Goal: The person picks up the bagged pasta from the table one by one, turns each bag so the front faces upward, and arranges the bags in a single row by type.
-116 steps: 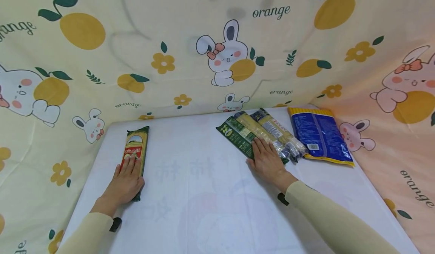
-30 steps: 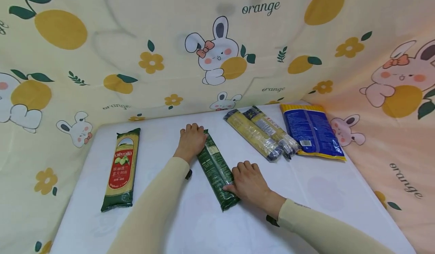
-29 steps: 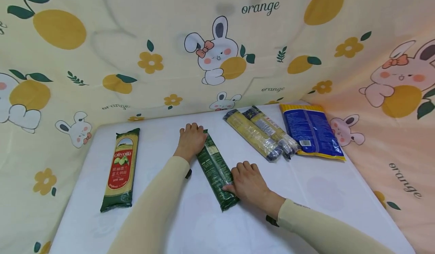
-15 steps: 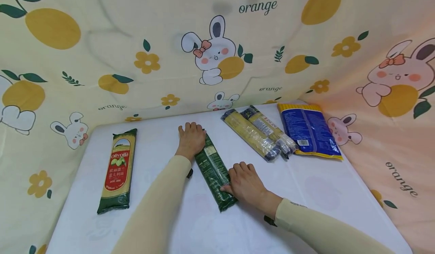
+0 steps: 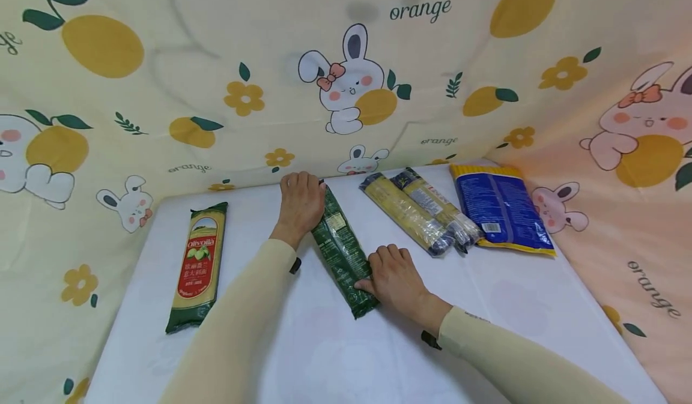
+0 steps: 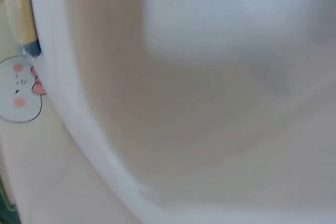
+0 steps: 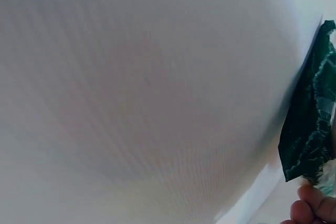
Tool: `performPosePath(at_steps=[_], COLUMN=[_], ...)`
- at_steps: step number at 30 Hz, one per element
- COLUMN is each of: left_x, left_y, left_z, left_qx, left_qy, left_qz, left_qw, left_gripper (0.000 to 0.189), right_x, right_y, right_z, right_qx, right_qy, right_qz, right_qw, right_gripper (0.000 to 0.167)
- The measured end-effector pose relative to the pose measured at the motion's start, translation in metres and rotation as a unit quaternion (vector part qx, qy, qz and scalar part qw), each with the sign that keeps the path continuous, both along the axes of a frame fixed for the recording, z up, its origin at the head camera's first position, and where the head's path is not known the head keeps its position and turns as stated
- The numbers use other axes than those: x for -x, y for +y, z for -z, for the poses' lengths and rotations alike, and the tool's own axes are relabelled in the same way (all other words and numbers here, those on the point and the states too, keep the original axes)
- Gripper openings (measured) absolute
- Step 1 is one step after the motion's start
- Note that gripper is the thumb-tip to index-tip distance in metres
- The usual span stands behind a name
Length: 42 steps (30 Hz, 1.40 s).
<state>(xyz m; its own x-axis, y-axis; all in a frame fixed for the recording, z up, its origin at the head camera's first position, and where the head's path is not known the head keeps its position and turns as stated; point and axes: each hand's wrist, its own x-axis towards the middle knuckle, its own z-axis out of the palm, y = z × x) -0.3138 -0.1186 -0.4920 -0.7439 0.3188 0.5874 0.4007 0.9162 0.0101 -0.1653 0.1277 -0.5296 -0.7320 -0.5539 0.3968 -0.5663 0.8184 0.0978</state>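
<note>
A green pack of spaghetti [image 5: 342,248], back side up, lies slantwise between my hands at mid-table. My left hand [image 5: 300,205] grips its far end, fingers bent over the edge. Lower down, my right hand [image 5: 397,281] holds its right side near the close end, thumb on top. In the right wrist view the dark green end of the pack [image 7: 310,114] shows beside my fingertips [image 7: 310,203]. The left wrist view is mostly blurred. To the left, an Olivoilà spaghetti pack [image 5: 199,266] lies front side up, red label showing.
Two clear pasta packs with dark ends, one at the left [image 5: 406,213] and one at the right [image 5: 437,207], lie together at the back right. Beside them is a blue and yellow bag [image 5: 503,209]. A printed cloth [image 5: 303,26] hangs behind the white table [image 5: 319,356].
My left hand has left the Olivoilà pack. The green pack has come from the right-hand group to mid-table, both hands on it. Lately, pack and hands have shifted slightly away from me.
</note>
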Motion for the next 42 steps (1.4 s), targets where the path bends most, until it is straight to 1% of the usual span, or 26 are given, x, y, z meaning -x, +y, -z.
performPosePath(at_steps=[3, 6, 11, 14, 17, 19, 23, 26, 29, 32, 34, 35, 37, 39, 42], left_x=[0.002, 0.005, 0.009, 0.009, 0.008, 0.006, 0.002, -0.003, -0.01, -0.017, -0.021, -0.023, -0.027, -0.031, -0.034], left_y=[-0.004, -0.006, -0.01, -0.012, -0.012, -0.012, -0.009, -0.005, -0.001, 0.004, 0.007, 0.008, 0.012, 0.015, 0.018], left_z=[-0.008, -0.018, -0.034, -0.042, -0.046, -0.048, -0.052, -0.058, -0.065, -0.074, -0.08, -0.082, -0.087, -0.092, -0.097], left_qx=[-0.024, -0.036, -0.028, -0.031, -0.038, -0.04, -0.051, -0.07, -0.088, -0.097, -0.097, -0.097, -0.086, -0.071, -0.052], left_qy=[0.069, 0.123, 0.186, 0.2, 0.188, 0.172, 0.147, 0.124, 0.091, 0.049, 0.024, 0.018, 0.02, 0.039, 0.096], left_qz=[0.027, 0.048, 0.054, 0.058, 0.062, 0.059, 0.049, 0.038, 0.02, -0.004, -0.021, -0.03, -0.049, -0.066, -0.077], left_qw=[0.997, 0.9906, 0.9806, 0.9775, 0.9795, 0.9825, 0.9866, 0.9891, 0.9917, 0.9941, 0.9947, 0.9947, 0.9948, 0.9945, 0.991], left_gripper=[0.033, 0.034, 0.036, 0.036, 0.036, 0.036, 0.034, 0.03, 0.029, 0.03, 0.031, 0.031, 0.031, 0.033, 0.037], right_x=[0.004, 0.008, 0.012, 0.015, 0.018, 0.02, 0.02, 0.019, 0.018, 0.016, 0.015, 0.014, 0.013, 0.013, 0.014], right_y=[0.001, 0.002, 0.001, -0.001, -0.002, -0.004, -0.006, -0.007, -0.009, -0.01, -0.011, -0.012, -0.012, -0.013, -0.014], right_z=[-0.004, -0.009, -0.013, -0.015, -0.015, -0.016, -0.019, -0.022, -0.024, -0.025, -0.025, -0.025, -0.024, -0.023, -0.022], right_qx=[0.016, 0.039, 0.083, 0.099, 0.103, 0.103, 0.103, 0.102, 0.096, 0.093, 0.094, 0.095, 0.093, 0.089, 0.078], right_qy=[-0.035, -0.081, -0.148, -0.179, -0.211, -0.228, -0.238, -0.228, -0.208, -0.176, -0.153, -0.141, -0.116, -0.096, -0.065], right_qz=[0.01, 0.022, 0.04, 0.05, 0.061, 0.067, 0.071, 0.068, 0.055, 0.03, 0.009, 0.0, -0.013, -0.019, -0.023], right_qw=[0.9992, 0.9957, 0.9847, 0.9775, 0.9702, 0.966, 0.9633, 0.9659, 0.9719, 0.9795, 0.9837, 0.9855, 0.9888, 0.9913, 0.9946], right_gripper=[0.06, 0.059, 0.053, 0.05, 0.048, 0.047, 0.046, 0.045, 0.043, 0.042, 0.041, 0.041, 0.04, 0.038, 0.035])
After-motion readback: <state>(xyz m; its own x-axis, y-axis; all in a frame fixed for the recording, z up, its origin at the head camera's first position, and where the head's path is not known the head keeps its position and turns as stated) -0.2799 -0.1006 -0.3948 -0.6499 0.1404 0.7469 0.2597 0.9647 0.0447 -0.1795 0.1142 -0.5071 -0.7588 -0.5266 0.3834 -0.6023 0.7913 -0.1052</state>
